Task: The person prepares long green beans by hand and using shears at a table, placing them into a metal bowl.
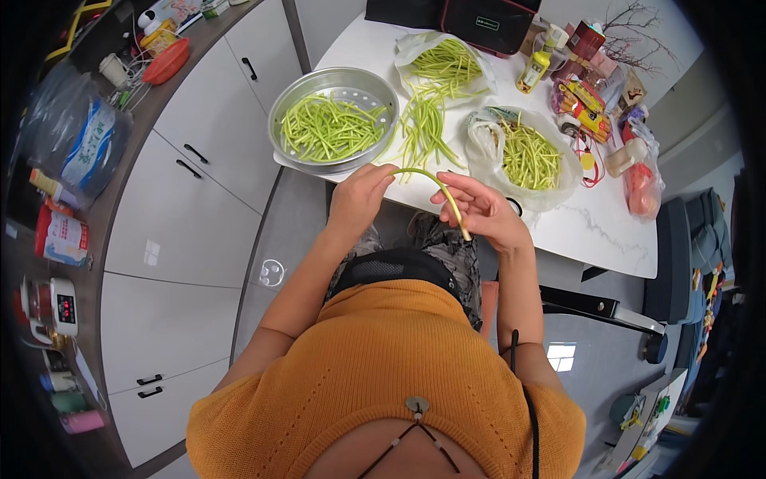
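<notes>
A single long green garlic scape (pixel 421 171) arches between my hands near the table's front edge. My left hand (pixel 361 197) pinches one end of it between thumb and fingers. My right hand (pixel 487 214) grips it loosely closer to the pale end, which hangs down past the fingers. Beyond my left hand stands a round metal strainer pan (pixel 286 153) holding short green pieces. Long uncut scapes (pixel 427 132) spill out of a white plastic bag (pixel 411 49) at the back. Right of them, another plastic bag (pixel 565 172) holds short, yellower pieces.
The white table (pixel 594 231) bears a yellow-green bottle (pixel 533 72), snack packets (pixel 581 108) and a black bag (pixel 488 28) along its far and right sides. A cabinet (pixel 187 207) runs along my left, with a red bowl (pixel 166 62) and a large water jug (pixel 86 140) on top.
</notes>
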A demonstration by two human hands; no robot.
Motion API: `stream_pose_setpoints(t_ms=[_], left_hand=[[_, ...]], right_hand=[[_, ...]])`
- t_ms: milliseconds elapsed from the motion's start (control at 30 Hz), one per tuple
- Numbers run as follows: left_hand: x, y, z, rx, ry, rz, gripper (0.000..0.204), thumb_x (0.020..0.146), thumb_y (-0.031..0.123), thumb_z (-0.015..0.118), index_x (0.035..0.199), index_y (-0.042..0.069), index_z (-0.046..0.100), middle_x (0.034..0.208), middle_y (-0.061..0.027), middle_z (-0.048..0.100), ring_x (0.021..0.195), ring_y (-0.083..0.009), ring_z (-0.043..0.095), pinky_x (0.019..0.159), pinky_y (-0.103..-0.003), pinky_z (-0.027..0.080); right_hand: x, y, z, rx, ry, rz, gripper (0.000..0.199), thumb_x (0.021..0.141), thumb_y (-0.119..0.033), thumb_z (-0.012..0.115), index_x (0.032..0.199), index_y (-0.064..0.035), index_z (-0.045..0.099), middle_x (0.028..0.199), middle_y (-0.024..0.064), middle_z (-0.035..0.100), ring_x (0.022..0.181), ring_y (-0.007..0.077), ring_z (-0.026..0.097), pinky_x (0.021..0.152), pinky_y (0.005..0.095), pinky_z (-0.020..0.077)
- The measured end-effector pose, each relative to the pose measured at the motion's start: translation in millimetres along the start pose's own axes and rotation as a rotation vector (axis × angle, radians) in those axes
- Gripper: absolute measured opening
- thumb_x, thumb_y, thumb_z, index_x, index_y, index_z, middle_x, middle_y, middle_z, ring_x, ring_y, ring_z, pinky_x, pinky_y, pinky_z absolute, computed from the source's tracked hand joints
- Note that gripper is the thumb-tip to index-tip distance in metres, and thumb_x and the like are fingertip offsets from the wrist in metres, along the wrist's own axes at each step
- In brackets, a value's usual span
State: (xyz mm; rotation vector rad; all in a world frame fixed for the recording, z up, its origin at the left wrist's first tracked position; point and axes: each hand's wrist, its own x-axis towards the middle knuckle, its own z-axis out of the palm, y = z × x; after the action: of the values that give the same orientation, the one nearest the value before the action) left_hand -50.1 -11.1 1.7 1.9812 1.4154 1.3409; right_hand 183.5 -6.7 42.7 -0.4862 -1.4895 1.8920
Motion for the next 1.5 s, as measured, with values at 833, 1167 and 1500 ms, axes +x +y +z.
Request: stream_pose_setpoints(t_ms=[833,1167,1500], left_hand=[[-7,9,8,0.048,-0.090,0.050,0.014,0.084,0.014,0.057,0.096,0.010,0.062,0.076,-0.0106,0.058,0.068,-0.0305,0.057,0.059,-0.038,0.045],[-10,14,8,0.028,-0.171,0.021,0.016,0.084,0.011,0.056,0.098,0.004,0.062,0.075,-0.0121,0.057,0.065,-0.0271,0.055,0.059,-0.033,0.043],[-12,15,12,-0.407,-0.246,-0.292,0.019,0.088,0.009,0.053,0.104,0.000,0.060,0.072,-0.0025,0.059,0.053,-0.0049,0.048,0.047,-0.019,0.038]], right_hand=[[3,17,7,-0.016,0.188,-0.046,0.043,0.082,0.000,0.060,0.124,0.0000,0.049,0.109,0.0090,0.059,0.092,0.0123,0.059,0.082,0.0238,0.0470],[5,26,0,-0.212,0.391,-0.100,0.032,0.086,-0.006,0.058,0.117,0.0013,0.054,0.094,0.0075,0.064,0.084,0.0109,0.061,0.076,0.0228,0.0498],[12,32,0,-0.021,0.598,-0.241,0.019,0.084,-0.006,0.060,0.101,0.0005,0.054,0.083,0.0060,0.062,0.072,0.0075,0.056,0.063,0.0197,0.0453]])
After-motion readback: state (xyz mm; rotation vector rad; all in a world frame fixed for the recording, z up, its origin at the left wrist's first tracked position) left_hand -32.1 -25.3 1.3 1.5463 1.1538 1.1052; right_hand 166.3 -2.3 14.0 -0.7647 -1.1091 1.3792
